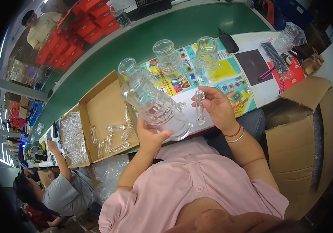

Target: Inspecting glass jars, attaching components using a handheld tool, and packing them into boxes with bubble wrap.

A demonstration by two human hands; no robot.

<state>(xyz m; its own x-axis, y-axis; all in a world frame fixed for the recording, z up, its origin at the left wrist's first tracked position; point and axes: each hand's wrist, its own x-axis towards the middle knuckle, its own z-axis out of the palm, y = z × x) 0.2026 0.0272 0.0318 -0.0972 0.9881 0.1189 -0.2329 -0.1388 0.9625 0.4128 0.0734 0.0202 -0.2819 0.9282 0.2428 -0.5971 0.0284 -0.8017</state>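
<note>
My left hand (151, 136) is wrapped round the lower side of a large clear glass vessel (151, 99), which tilts with its wide base toward me. A short glass stub (181, 106) sticks out of the vessel's side. Just to the right, my right hand (219, 108) pinches a small clear glass tube piece (200, 106) with a rounded top, held upright and apart from the vessel. Two more glass vessels, one with a wide ring top (168, 62) and another (206, 58), stand beyond my hands on a colourful printed mat (231, 72).
Left of me, an open cardboard box (100, 97) holds several loose glass tube pieces (116, 127); many more lie heaped (74, 136) beside it. A black bottle (228, 40), a red packet (292, 77) and a cardboard carton (290, 143) are on the right. A co-worker (63, 190) sits at left.
</note>
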